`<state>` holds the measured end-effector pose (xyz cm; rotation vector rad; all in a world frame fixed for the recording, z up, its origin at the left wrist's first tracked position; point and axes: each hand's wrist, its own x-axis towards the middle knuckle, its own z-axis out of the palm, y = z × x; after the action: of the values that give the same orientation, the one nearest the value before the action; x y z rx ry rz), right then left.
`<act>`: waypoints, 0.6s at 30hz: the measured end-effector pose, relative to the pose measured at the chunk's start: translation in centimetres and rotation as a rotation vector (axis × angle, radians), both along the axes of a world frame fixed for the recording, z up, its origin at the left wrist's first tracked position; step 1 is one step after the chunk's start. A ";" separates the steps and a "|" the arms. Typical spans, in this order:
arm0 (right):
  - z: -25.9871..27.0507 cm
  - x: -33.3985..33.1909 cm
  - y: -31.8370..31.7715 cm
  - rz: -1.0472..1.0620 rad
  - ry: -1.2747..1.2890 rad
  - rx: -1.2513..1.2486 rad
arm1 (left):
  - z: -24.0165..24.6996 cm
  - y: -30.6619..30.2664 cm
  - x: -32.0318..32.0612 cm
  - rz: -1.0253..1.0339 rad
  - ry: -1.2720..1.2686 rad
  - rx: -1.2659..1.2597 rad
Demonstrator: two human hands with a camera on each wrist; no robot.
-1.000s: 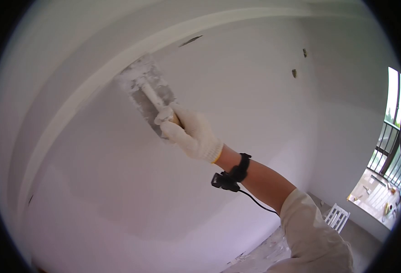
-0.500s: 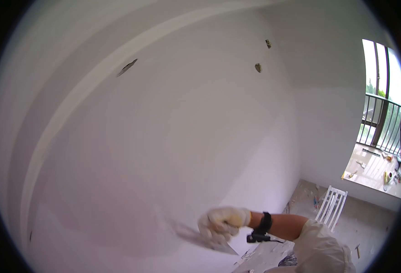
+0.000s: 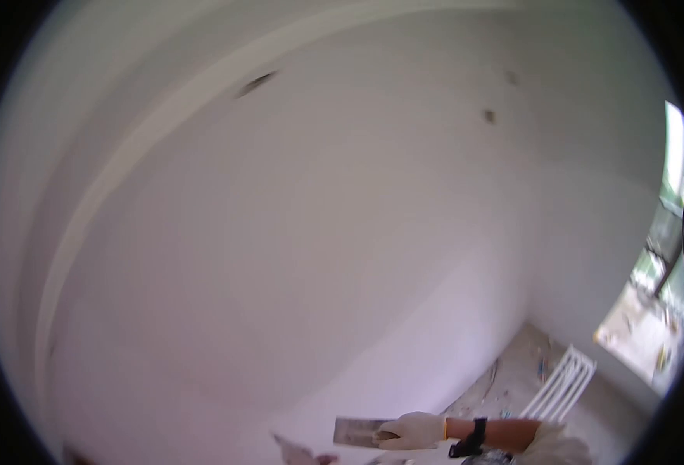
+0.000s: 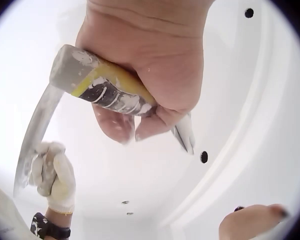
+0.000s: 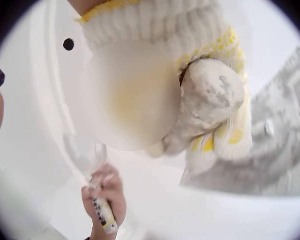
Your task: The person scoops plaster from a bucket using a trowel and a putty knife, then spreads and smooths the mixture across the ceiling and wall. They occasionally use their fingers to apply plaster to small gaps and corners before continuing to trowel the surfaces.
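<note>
Big pale wall fills most of the head view, w/ a long dark gap up nr the top & a small dark spot off to the right. A white slatted thing is on the messy floor, lower right, & a bright window is at the far right edge. R hand has a white glove on & is at the btm of the view. Its fingers are bent round the handle of a flat metal trowel, w/ the blade pointing left. Blade & handle have white stuff stuck on. L hand is bare, fingers curled round the grey & yellow handle of a scraper, also w/ white bits on it. The scraper is just left of the trowel in the head view, a bit blurry. Can't tell if either blade touches the wall. R wrist has a black strap.
</note>
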<state>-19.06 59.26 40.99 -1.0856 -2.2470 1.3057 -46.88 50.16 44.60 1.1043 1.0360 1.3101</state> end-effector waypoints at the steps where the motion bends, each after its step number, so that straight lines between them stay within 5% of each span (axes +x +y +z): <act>1: 0.6 -1.1 -0.7 -0.041 0.044 0.098 | -0.4 -0.4 1.4 0.023 -0.074 0.005; 5: 5.3 -4.4 -3.4 -0.177 0.183 0.419 | -2.2 -1.2 2.3 0.168 -0.032 -0.039; 9: 6.5 -6.9 -3.7 -0.139 0.300 0.424 | -3.7 -1.0 2.8 0.233 -0.067 -0.042; 13: 6.0 -9.1 -3.4 0.071 0.070 0.359 | -1.7 -1.3 3.2 0.345 -0.138 -0.158; 16: 8.1 -8.2 -1.1 0.081 0.143 0.322 | -0.6 -0.8 2.7 0.424 -0.199 -0.183; 18: 12.1 -5.8 3.2 -0.167 0.083 0.457 | 0.1 -0.4 1.8 0.523 -0.237 -0.189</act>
<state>-24.85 62.45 53.12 -0.9980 -2.1862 0.7060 -45.06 49.77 44.69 0.5320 1.2858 1.6643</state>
